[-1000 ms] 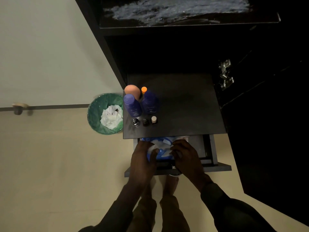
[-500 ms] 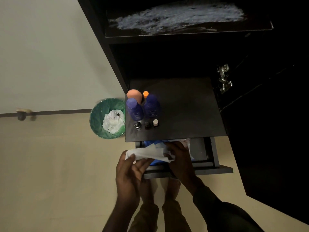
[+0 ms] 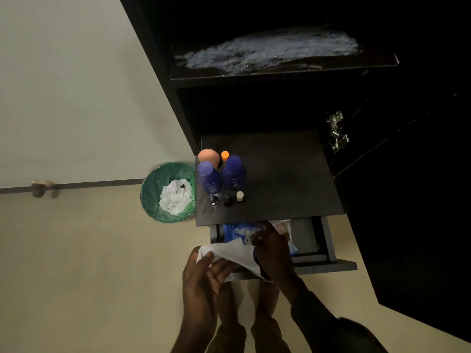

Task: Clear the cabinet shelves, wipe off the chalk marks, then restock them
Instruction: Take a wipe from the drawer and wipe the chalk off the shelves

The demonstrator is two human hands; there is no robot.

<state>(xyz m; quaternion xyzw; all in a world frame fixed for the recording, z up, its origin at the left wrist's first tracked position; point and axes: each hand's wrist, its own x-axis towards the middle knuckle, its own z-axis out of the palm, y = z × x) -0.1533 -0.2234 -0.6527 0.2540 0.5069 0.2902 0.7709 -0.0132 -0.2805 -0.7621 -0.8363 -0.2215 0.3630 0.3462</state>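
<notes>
Head view: wipe (image 3: 229, 253) between hands (image 3: 237, 263).

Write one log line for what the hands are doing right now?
step: getting a wipe | left hand: pinches white wipe | right hand: holds blue wipe pack in open drawer | chalk marks: still on shelf

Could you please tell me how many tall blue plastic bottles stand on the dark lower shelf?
2: one tall blue plastic bottle near the dark lower shelf's left edge, the other just right of it. None appears hidden, though the cabinet is dim.
</notes>
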